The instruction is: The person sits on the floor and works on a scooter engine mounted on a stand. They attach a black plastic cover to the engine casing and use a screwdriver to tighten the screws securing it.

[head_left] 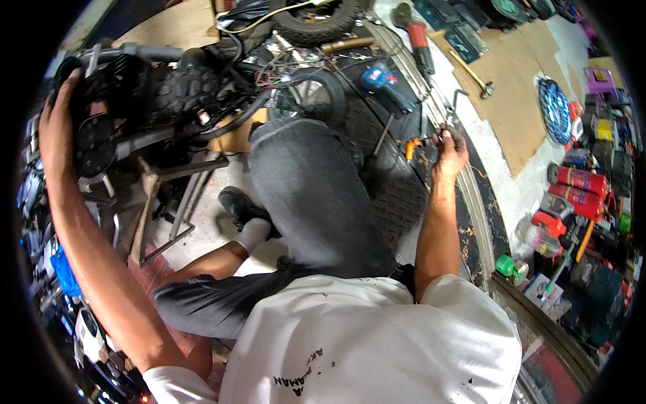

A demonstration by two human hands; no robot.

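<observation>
My left hand (57, 131) rests against the dark outer end of a partly stripped motorcycle (192, 87), fingers stretched along it; the rim of the view partly hides them. Over the metal rails (474, 215) on the right, my right hand (450, 156) is closed, fingertips pinched around something small that I cannot make out. Just left of these fingertips is a small orange piece (411, 149). A blue cordless power tool (389, 87) lies farther away, near a red angle grinder (420, 48). A bent metal key (459, 99) lies just beyond my right hand.
A hammer (472, 74) lies on cardboard (521, 128) at the right. Beyond are a blue coiled ring (554, 110) and red cylinders (581, 180). A tyre (316, 23) lies at the far side. An angular metal stand (149, 185) is beneath the motorcycle, near my shoe (237, 207).
</observation>
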